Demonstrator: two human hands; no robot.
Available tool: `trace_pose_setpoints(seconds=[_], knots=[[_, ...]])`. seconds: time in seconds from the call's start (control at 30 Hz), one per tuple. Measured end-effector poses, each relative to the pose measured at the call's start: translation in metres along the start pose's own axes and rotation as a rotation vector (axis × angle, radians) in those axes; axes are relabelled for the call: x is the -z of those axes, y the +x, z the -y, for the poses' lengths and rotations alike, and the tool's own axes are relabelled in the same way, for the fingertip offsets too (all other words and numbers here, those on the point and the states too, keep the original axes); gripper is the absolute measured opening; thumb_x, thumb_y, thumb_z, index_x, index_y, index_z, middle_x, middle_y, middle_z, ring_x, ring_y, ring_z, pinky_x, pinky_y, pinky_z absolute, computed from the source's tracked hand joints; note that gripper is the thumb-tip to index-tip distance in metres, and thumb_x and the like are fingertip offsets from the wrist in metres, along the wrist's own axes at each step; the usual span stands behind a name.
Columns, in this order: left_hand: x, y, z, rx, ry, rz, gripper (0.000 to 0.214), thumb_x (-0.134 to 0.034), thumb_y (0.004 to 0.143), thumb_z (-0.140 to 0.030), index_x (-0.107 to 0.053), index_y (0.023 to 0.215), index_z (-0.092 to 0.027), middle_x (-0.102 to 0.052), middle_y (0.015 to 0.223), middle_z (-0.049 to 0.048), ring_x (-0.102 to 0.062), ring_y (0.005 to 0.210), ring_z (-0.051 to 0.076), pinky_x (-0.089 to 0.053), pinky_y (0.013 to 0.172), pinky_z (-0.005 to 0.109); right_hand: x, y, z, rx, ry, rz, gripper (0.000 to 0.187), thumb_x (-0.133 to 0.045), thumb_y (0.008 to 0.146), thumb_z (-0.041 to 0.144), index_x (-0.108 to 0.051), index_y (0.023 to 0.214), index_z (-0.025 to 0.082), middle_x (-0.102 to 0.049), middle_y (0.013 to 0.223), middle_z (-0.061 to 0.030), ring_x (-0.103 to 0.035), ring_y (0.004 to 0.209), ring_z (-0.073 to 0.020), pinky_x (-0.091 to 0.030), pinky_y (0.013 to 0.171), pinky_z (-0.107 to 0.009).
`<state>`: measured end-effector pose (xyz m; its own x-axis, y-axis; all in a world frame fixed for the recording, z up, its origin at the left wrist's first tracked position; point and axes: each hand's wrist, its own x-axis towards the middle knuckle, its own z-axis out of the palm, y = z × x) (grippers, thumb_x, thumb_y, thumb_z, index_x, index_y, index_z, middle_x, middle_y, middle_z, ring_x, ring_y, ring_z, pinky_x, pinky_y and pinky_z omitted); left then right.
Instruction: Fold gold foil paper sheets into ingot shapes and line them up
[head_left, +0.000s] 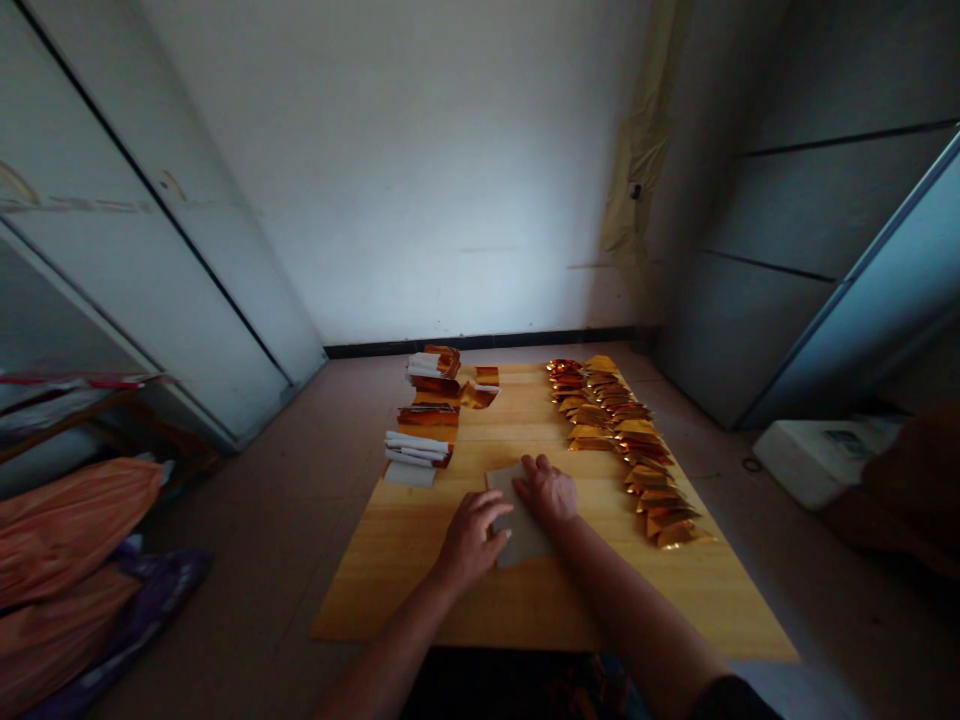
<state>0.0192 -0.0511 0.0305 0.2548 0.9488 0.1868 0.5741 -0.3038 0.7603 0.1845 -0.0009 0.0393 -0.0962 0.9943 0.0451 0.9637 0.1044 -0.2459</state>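
Left hand [474, 532], thumb and fingers apart, over sheet [525, 545]; right hand [551, 490] on far edge, grip unclear; uneven pressure might skew it.

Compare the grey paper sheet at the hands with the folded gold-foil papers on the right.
Look: the grey paper sheet shows a dull face; the folded gold-foil papers are shiny.
Pose: the sheet lies mostly flat; the folded papers stick up in peaks.
Placement: the sheet is alone, right hand on it; the folded papers sit in rows, untouched.
Shared: both rest on the wooden tabletop.
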Motion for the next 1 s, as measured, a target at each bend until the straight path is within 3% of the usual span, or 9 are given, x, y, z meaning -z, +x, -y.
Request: trace_pose_setpoints(seconds=[0.1,0.2,0.4,0.57,0.7,0.77,0.87,1.0], knots=[[-0.001,-0.008,0.001,-0.158,0.204,0.236,0.061,-0.072,0.061,-0.049,-0.061,0.117,-0.028,-0.049,0.136,0.0104,-0.041,0.126,0.033,-0.028,0.106,0.050,-0.002,-0.003,-0.001,-0.007,-0.062,-0.008,0.028,-0.044,0.089,0.040,-0.052,0.109,0.023,-0.056,0.103,-0.0064,-0.061,0.081,-0.0173,-0.039,0.063,-0.025],[0.000,-0.012,0.001,-0.203,0.310,0.317,0.071,-0.069,0.063,-0.058,-0.053,0.127,-0.030,-0.041,0.143,0.0098,-0.035,0.130,0.033,-0.023,0.107,0.051,-0.002,-0.003,-0.004,0.018,-0.064,-0.025,0.024,-0.042,0.090,0.040,-0.054,0.102,0.023,-0.055,0.100,-0.0052,-0.060,0.080,-0.0156,-0.038,0.062,-0.023],[-0.002,-0.006,-0.001,-0.207,0.323,0.254,0.038,-0.059,0.079,-0.043,-0.061,0.116,-0.035,-0.051,0.136,0.0041,-0.040,0.126,0.027,-0.028,0.103,0.046,0.001,-0.001,-0.017,0.029,0.085,-0.024,0.022,-0.045,0.089,0.032,-0.061,0.098,0.021,-0.059,0.099,-0.0049,-0.060,0.078,-0.0136,-0.040,0.066,-0.022],[-0.002,0.003,-0.005,-0.163,0.160,0.158,0.022,-0.058,0.080,-0.037,-0.070,0.099,-0.034,-0.063,0.120,0.0016,-0.051,0.114,0.024,-0.033,0.098,0.041,0.011,-0.011,-0.049,0.220,0.615,-0.007,0.029,-0.053,0.082,0.036,-0.065,0.102,0.018,-0.063,0.102,-0.0074,-0.060,0.092,-0.0171,-0.045,0.081,-0.026],[0.001,0.015,-0.007,-0.114,0.021,0.083,0.026,-0.049,0.084,-0.038,-0.072,0.082,-0.027,-0.072,0.089,0.0035,-0.061,0.089,0.020,-0.041,0.085,0.032,0.016,-0.030,-0.067,0.400,0.787,0.098,0.047,-0.066,0.070,0.045,-0.065,0.110,0.020,-0.064,0.109,-0.0086,-0.057,0.102,-0.0242,-0.044,0.089,-0.036],[0.002,0.020,-0.007,-0.063,-0.006,0.098,0.034,-0.045,0.086,-0.040,-0.070,0.070,-0.024,-0.069,0.072,0.0028,-0.061,0.077,0.019,-0.042,0.078,0.028,0.014,-0.035,-0.065,0.426,0.753,0.113,0.044,-0.063,0.072,0.042,-0.065,0.110,0.020,-0.065,0.108,-0.0077,-0.057,0.101,-0.0241,-0.043,0.090,-0.036],[0.004,0.026,-0.006,0.043,-0.114,0.045,0.036,-0.045,0.085,-0.044,-0.067,0.066,-0.023,-0.067,0.068,0.0020,-0.061,0.073,0.018,-0.043,0.075,0.026,0.007,-0.031,-0.053,0.256,0.629,0.040,0.029,-0.046,0.084,0.034,-0.068,0.096,0.019,-0.069,0.092,-0.0059,-0.060,0.087,-0.0194,-0.044,0.079,-0.029],[-0.001,0.026,0.000,0.089,-0.264,-0.105,0.029,-0.048,0.083,-0.042,-0.068,0.096,-0.025,-0.070,0.083,0.0026,-0.064,0.083,0.019,-0.047,0.076,0.025,0.003,-0.015,-0.034,0.017,0.398,-0.036,0.029,-0.041,0.089,0.036,-0.065,0.086,0.020,-0.068,0.077,-0.0037,-0.061,0.071,-0.0159,-0.039,0.065,-0.023]])
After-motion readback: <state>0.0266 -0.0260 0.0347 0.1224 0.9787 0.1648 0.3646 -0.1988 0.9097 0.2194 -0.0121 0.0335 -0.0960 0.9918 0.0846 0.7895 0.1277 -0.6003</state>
